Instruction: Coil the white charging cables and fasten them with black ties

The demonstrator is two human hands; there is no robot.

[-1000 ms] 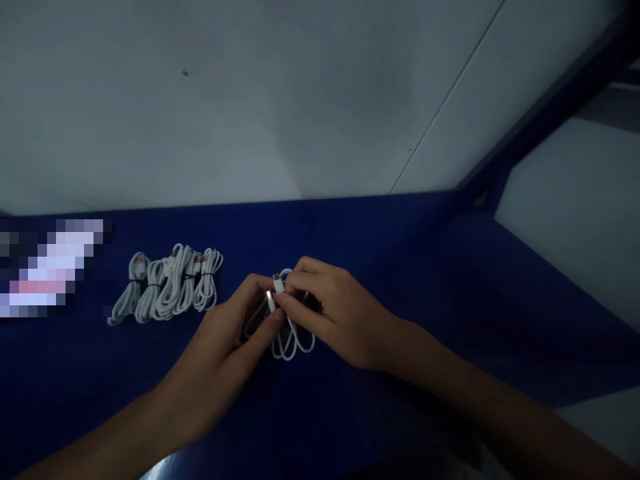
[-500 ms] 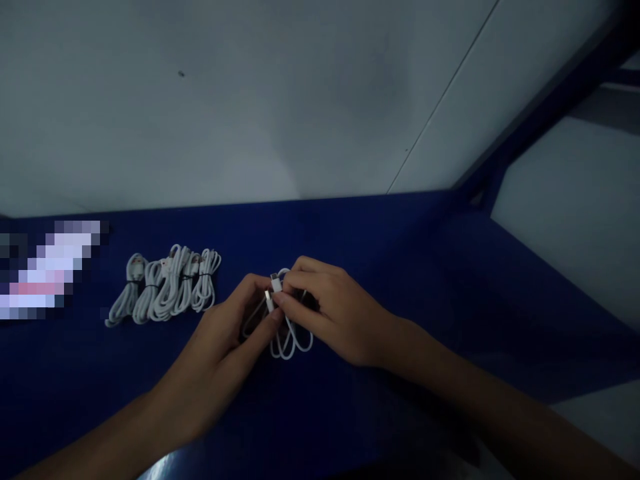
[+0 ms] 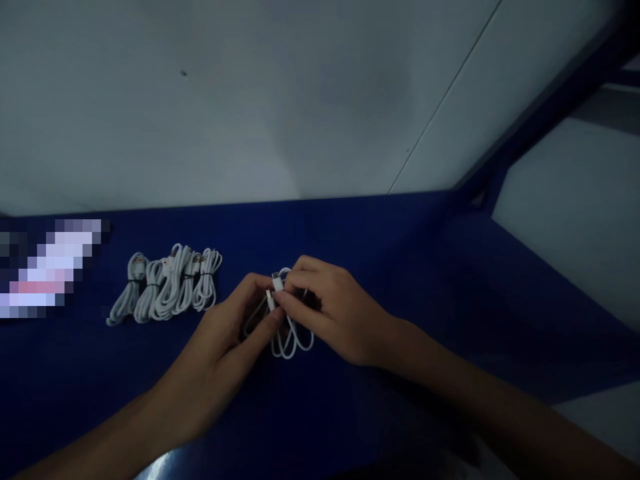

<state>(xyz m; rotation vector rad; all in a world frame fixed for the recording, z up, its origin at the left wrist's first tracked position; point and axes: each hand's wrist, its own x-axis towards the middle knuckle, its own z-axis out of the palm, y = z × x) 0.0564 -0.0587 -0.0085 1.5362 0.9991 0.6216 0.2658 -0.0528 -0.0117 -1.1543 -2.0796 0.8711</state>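
Between my two hands is a white USB cable [image 3: 287,347], its loops hanging below my fingers over the blue surface. My left hand [image 3: 230,333] pinches the slim plug end between thumb and forefinger. The fingers of my right hand [image 3: 335,307] are closed on the wider plug [image 3: 277,281], just above and beside the slim one. Both metal tips point away from me. Part of the coil is hidden behind my fingers.
Several coiled white cables [image 3: 170,287], bound with dark ties, lie in a row to the left. Further left is a pixelated bright patch [image 3: 50,267]. A pale wall [image 3: 225,100] rises behind the blue surface [image 3: 350,413], and a dark blue frame [image 3: 540,127] slants at the right.
Almost nothing differs. Both hands keep their pinch on the cable, and the whole view has shifted very slightly.
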